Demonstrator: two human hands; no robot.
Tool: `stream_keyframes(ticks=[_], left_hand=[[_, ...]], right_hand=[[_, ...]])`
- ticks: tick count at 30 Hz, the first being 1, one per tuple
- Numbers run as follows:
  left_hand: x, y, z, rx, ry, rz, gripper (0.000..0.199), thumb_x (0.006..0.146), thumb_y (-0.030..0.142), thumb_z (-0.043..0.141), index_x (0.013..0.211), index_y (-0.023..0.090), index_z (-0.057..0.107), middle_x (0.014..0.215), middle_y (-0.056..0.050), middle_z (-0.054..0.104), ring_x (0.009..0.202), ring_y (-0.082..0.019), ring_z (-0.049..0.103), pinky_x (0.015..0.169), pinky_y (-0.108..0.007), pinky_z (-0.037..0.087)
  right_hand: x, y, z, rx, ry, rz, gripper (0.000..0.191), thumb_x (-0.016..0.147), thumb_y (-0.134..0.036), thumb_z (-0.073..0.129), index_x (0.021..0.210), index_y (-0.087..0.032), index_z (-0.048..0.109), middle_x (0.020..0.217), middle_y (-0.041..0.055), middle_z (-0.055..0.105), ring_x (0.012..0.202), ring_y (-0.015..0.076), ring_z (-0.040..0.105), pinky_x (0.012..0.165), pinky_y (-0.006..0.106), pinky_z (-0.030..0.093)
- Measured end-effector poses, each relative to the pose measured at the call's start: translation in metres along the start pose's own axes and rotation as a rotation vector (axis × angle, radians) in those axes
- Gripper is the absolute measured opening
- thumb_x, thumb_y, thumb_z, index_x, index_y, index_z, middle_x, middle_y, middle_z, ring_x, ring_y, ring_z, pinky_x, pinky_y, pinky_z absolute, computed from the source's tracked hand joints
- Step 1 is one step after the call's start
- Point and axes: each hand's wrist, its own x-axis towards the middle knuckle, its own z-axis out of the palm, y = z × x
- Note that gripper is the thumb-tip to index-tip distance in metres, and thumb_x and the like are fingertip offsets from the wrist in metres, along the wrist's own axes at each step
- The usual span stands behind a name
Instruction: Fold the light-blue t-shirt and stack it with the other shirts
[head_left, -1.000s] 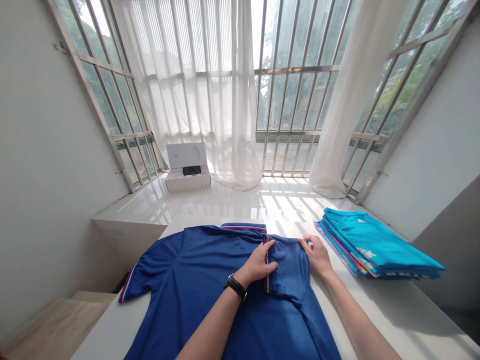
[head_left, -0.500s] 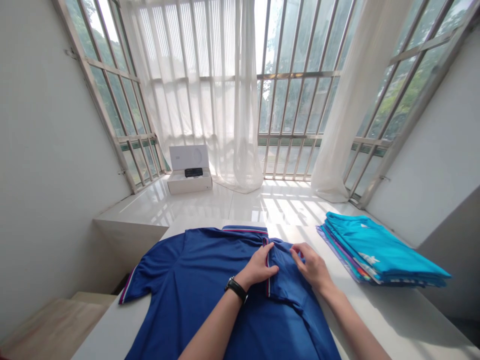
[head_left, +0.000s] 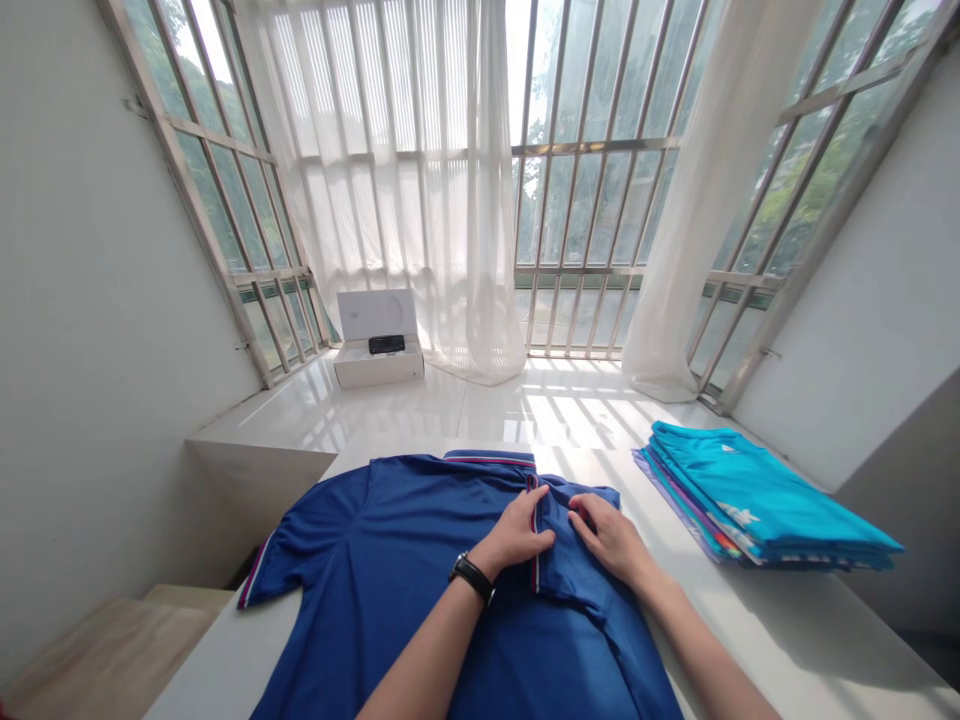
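Note:
A blue polo shirt (head_left: 420, 560) lies face down on a white table (head_left: 787, 640), its collar at the far side. A folded flap of the same shirt (head_left: 574, 565) runs down its middle, edged with a striped trim. My left hand (head_left: 517, 533), with a black wristwatch, rests flat by the flap's left edge. My right hand (head_left: 609, 540) lies on the flap with its fingers extended, not closed around the cloth. Part of the flap is hidden under it.
A stack of folded turquoise shirts (head_left: 757, 500) sits on the table to the right. Beyond the table lies a glossy white ledge (head_left: 525, 410) holding an open white box (head_left: 379, 360) with a black device. Sheer curtains (head_left: 390, 180) hang before barred windows.
My right hand has slid left and nearer to me along the flap, moving closer to my left hand. My left hand has barely moved. The whole view has levelled slightly.

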Motion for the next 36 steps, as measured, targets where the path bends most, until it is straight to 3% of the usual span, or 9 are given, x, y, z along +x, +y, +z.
stream_keyframes(ticks=[25, 36], left_hand=[[0.0000, -0.0009, 0.0008, -0.009, 0.005, 0.019, 0.075, 0.066, 0.014, 0.072, 0.139, 0.022, 0.055, 0.128, -0.010, 0.063, 0.121, -0.033, 0.056, 0.110, -0.047, 0.041], [-0.0007, 0.0006, 0.0004, 0.040, -0.017, 0.019, 0.077, 0.068, 0.014, 0.070, 0.143, 0.020, 0.051, 0.137, -0.012, 0.058, 0.128, -0.034, 0.053, 0.113, -0.048, 0.038]], right_hand=[[-0.0004, 0.0006, 0.0006, -0.016, -0.001, -0.021, 0.026, 0.097, -0.041, 0.045, 0.100, -0.025, 0.065, 0.096, 0.0057, 0.066, 0.089, 0.0233, 0.065, 0.080, 0.037, 0.053], [-0.0004, -0.0001, -0.0004, -0.038, -0.043, -0.012, 0.027, 0.098, -0.042, 0.042, 0.102, -0.024, 0.063, 0.098, 0.0069, 0.065, 0.092, 0.0247, 0.064, 0.083, 0.040, 0.052]])
